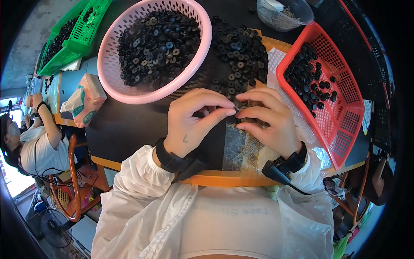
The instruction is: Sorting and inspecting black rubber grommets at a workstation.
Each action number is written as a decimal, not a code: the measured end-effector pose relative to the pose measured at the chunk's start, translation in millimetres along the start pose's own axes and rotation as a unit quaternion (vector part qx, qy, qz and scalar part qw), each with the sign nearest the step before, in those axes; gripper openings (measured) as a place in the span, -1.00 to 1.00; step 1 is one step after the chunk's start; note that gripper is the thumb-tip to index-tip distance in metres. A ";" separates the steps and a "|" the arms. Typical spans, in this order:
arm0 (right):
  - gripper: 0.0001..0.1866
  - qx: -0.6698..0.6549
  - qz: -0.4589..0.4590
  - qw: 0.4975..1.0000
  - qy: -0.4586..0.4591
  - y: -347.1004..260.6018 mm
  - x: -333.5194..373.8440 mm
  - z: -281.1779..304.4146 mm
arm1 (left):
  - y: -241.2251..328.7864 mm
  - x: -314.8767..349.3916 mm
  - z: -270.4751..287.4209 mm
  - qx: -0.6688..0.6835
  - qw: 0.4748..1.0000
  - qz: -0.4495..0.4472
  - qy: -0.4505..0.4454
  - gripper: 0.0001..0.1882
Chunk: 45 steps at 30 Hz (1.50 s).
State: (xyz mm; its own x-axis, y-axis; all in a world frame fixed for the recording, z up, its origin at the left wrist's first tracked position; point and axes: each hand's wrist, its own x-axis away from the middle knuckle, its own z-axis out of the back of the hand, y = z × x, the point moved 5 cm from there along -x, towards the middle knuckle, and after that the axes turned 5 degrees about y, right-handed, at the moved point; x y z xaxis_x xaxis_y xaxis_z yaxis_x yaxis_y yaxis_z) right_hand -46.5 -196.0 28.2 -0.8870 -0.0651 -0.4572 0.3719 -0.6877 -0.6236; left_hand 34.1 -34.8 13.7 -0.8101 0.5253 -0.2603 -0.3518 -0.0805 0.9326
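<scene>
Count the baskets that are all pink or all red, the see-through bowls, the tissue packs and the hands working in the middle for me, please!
Pink basket: 1
Red basket: 1
See-through bowl: 1
Tissue pack: 1
Working hands: 2 (left hand, right hand)
Total: 6

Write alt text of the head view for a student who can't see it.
Two bare hands hold their fingertips close together over a dark table; anything between is too small to tell. Beyond lie loose black discs and a pink basket of more; at right, a red basket holds black pieces.
</scene>
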 end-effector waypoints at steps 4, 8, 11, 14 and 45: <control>-0.75 -0.137 -0.132 0.982 -0.014 10.5 6.7 1.1 | 7.0 -1.0 0.5 0.026 0.997 -0.069 -0.021 -0.86; -0.72 -0.408 -0.332 0.850 -0.001 23.1 22.2 -11.2 | 11.9 -0.9 -0.2 0.025 0.993 -0.110 -0.038 -0.81; -0.73 -0.426 -0.309 0.850 -0.011 22.3 22.6 -12.2 | 12.0 0.2 -1.9 0.026 0.993 -0.111 -0.039 -0.80; -0.72 -0.467 -0.299 0.832 -0.002 22.1 24.6 -14.7 | 12.0 0.6 -4.0 0.036 0.992 -0.109 -0.043 -0.79; -0.72 -0.492 -0.352 0.795 -0.045 21.0 28.1 -19.7 | 20.8 1.9 -1.7 -0.037 0.987 -0.153 -0.003 -0.67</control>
State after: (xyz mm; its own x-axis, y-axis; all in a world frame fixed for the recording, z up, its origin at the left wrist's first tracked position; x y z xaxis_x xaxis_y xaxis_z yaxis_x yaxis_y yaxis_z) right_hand -58.3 -198.1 -10.2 -0.9694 0.0031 0.2453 -0.2316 0.3187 -0.9191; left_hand 24.4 -36.9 32.2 -0.6577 0.5395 -0.5257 -0.6136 0.0211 0.7893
